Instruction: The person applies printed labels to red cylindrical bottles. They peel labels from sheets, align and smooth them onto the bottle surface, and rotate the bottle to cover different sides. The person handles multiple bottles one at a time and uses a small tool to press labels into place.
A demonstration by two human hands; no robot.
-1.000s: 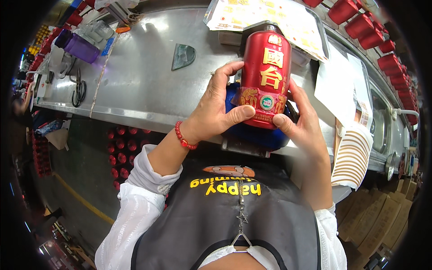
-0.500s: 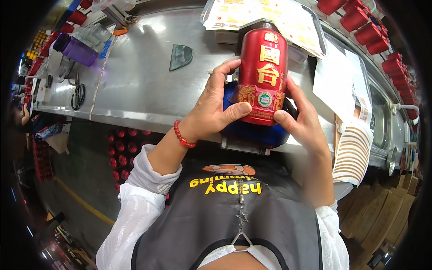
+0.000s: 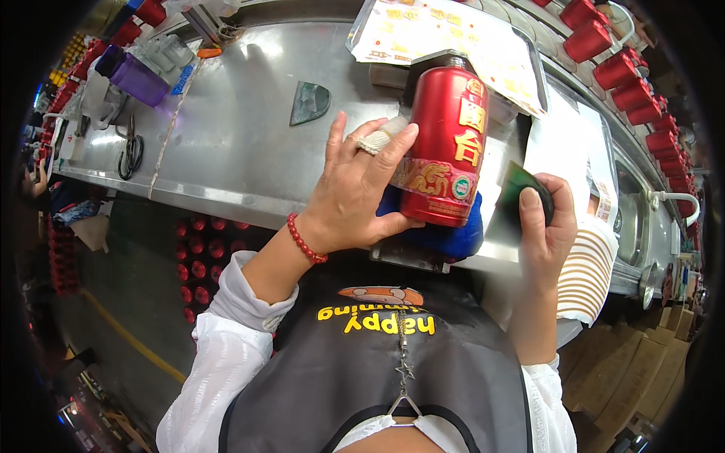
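Observation:
A red bottle [image 3: 438,113] with raised gold characters and a patterned band lies neck-away on a blue cloth [image 3: 461,241]. My left hand [image 3: 351,181] steadies it from the left, thumb at the base and index finger along the side; the other fingers are spread. White wrapping covers one of those fingers. Off the bottle's right side, my right hand [image 3: 547,226] pinches a dark green scraper [image 3: 517,185], its blade slightly blurred. A similar flat, round-ended scraper [image 3: 310,103] rests on the steel table [image 3: 242,113].
Gold stickers on sheets fill a tray [image 3: 445,30] behind the bottle. A purple bottle [image 3: 132,75] and black-handled scissors [image 3: 131,151] are at left. Striped paper [image 3: 589,272] hangs at the right edge beside a sink [image 3: 630,196]. Red bottles [image 3: 634,98] line the far right.
My right hand has left the bottle, moved right and now holds a green scraper. The bottle has turned, so its characters face further right. My left hand's fingers have spread.

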